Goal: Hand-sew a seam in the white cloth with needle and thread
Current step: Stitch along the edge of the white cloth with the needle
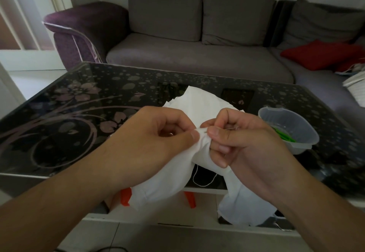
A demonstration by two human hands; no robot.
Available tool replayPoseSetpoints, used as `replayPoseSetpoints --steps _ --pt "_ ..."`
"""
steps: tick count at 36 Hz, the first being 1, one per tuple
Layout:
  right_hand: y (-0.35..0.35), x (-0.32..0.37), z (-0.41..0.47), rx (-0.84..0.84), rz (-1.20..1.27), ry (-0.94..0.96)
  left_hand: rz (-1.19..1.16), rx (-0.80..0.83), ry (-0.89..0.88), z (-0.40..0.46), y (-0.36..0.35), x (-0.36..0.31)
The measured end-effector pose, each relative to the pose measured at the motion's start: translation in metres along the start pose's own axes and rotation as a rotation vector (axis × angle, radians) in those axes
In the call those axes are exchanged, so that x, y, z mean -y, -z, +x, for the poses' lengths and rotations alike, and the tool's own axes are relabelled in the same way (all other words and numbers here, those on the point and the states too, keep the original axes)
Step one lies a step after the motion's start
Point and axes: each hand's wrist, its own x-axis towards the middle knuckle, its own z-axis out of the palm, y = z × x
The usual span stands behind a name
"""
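Note:
The white cloth (207,103) lies on the dark glass table (83,101) and hangs over its near edge in two folds. My left hand (154,135) pinches a bunched fold of the cloth between thumb and fingers. My right hand (243,139) pinches a thin needle (231,129) at the same fold, thumb tip against the fabric; the needle's shaft pokes out to the right. A loop of white thread (203,180) dangles below the cloth between my wrists.
A clear plastic bowl (296,127) with green items stands on the table to the right of my right hand. Orange pieces (126,196) show under the table edge. A grey sofa (197,54) with a red cushion (320,54) stands beyond the table.

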Motion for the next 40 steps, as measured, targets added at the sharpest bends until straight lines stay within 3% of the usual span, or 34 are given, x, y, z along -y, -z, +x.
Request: replayPoseSetpoints --steps 40 --pt "0.0023 -0.0003 0.0004 0.121 0.041 -0.057 -0.093 0.018 -0.058 0.0009 -0.0027 0.0031"
